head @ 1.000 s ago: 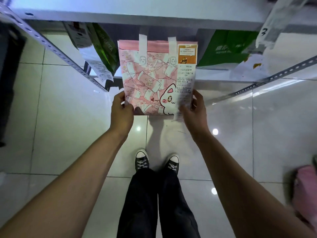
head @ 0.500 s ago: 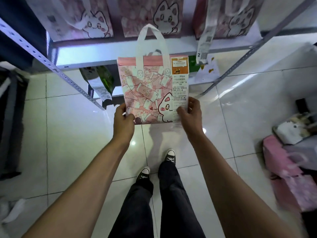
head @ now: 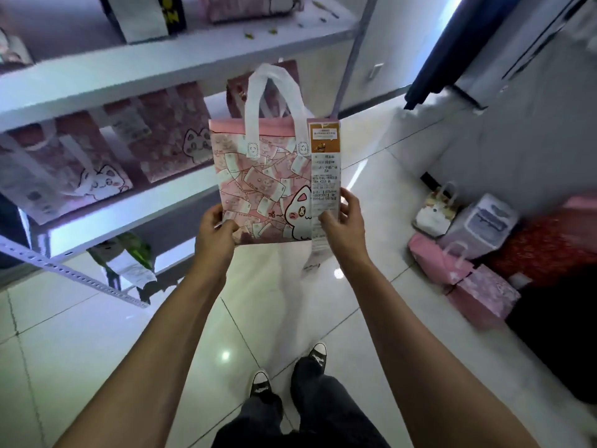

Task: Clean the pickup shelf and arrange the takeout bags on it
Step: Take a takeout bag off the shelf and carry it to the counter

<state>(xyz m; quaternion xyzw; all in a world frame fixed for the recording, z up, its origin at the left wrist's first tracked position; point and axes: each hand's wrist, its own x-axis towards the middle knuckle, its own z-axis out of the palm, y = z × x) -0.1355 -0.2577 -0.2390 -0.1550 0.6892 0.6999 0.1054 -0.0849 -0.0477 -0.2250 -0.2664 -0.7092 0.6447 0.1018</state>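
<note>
In the head view, a pink takeout bag (head: pixel 258 185) printed with a cartoon cat is held upright in the air, in front of the pickup shelf (head: pixel 168 64) and level with its middle tier. The bag is gripped at its lower corners: the left hand (head: pixel 214 236) is curled round the bottom left corner, and the right hand (head: pixel 344 223) pinches the bottom right edge together with a long receipt (head: pixel 324 189) that hangs down that side of the bag. The white handles stand up above the bag. Similar pink bags (head: pixel 106 156) are seen standing on the middle tier, just behind and to the left of the held bag, though they are blurred. More bags and boxes (head: pixel 465 247) lie on the floor, well to the right of the shelf.

The arranging step is judged to be in hand, with this bag being carried to its place. A free gap on a tier must next be chosen, and the bag set down upright, with its receipt kept facing outward.
</note>
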